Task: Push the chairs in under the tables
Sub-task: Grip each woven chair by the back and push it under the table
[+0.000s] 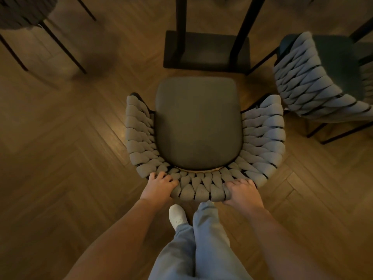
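Observation:
A chair (198,122) with a grey seat cushion and a curved backrest of woven grey straps stands right below me, its seat pointing away from me. My left hand (159,185) grips the top of the backrest on its left side. My right hand (243,191) grips the same backrest on its right side. Just beyond the seat's front edge lies the dark flat base (205,51) of a table, with two black posts rising from it. The tabletop itself is out of view.
A second woven-back chair (314,77) stands close at the right, nearly touching my chair's armrest. Another chair (22,13) with thin black legs is at the top left. Herringbone wood floor (60,158) surrounds everything. My legs and a white shoe (177,216) are just behind the chair.

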The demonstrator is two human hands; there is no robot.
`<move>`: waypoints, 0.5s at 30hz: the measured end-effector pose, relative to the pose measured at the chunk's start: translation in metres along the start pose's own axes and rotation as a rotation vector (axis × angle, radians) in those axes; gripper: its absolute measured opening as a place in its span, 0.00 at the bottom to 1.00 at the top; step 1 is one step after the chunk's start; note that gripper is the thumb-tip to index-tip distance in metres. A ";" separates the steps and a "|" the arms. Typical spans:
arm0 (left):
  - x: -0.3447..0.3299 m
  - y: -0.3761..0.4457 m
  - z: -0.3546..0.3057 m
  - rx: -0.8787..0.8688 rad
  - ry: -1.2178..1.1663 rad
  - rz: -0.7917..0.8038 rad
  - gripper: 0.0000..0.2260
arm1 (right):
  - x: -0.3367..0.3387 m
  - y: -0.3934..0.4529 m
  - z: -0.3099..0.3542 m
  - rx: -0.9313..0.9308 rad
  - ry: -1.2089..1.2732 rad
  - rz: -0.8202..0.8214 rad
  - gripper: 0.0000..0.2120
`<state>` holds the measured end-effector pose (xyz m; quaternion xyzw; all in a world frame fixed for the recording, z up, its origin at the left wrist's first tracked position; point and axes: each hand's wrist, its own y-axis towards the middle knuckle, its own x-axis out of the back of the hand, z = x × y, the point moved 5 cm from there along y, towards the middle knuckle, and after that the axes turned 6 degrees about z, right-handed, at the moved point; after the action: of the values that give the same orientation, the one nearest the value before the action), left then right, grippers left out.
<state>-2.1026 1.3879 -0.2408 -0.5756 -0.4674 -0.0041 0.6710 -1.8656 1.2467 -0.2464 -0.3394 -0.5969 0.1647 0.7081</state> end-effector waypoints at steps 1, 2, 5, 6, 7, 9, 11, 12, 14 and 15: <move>0.006 0.004 0.002 0.000 0.010 -0.008 0.27 | 0.005 0.005 -0.002 0.001 0.002 -0.002 0.29; 0.012 0.008 0.003 0.000 0.018 -0.010 0.27 | 0.010 0.010 -0.005 0.001 -0.001 -0.004 0.30; 0.028 0.023 0.007 0.005 0.022 -0.011 0.27 | 0.023 0.026 -0.015 -0.004 -0.024 0.000 0.29; 0.033 0.028 0.009 0.008 0.018 -0.014 0.27 | 0.028 0.031 -0.018 -0.004 -0.026 0.000 0.28; 0.040 0.034 0.011 0.008 0.011 -0.018 0.27 | 0.034 0.037 -0.022 -0.003 -0.023 -0.004 0.28; 0.054 0.046 0.015 0.002 0.005 -0.021 0.27 | 0.045 0.049 -0.030 -0.003 -0.016 -0.005 0.28; 0.070 0.059 0.018 0.000 0.008 -0.025 0.27 | 0.057 0.063 -0.038 -0.002 -0.021 0.001 0.28; 0.077 0.066 0.019 0.002 0.004 -0.024 0.26 | 0.063 0.069 -0.043 -0.001 -0.021 0.003 0.28; 0.091 0.079 0.021 0.007 -0.009 -0.023 0.26 | 0.075 0.082 -0.053 0.002 -0.016 -0.004 0.28; 0.099 0.085 0.022 0.007 -0.008 -0.022 0.26 | 0.081 0.088 -0.059 0.005 -0.015 -0.007 0.28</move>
<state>-2.0142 1.4865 -0.2462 -0.5682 -0.4765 -0.0076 0.6709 -1.7751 1.3444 -0.2501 -0.3345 -0.6028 0.1661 0.7050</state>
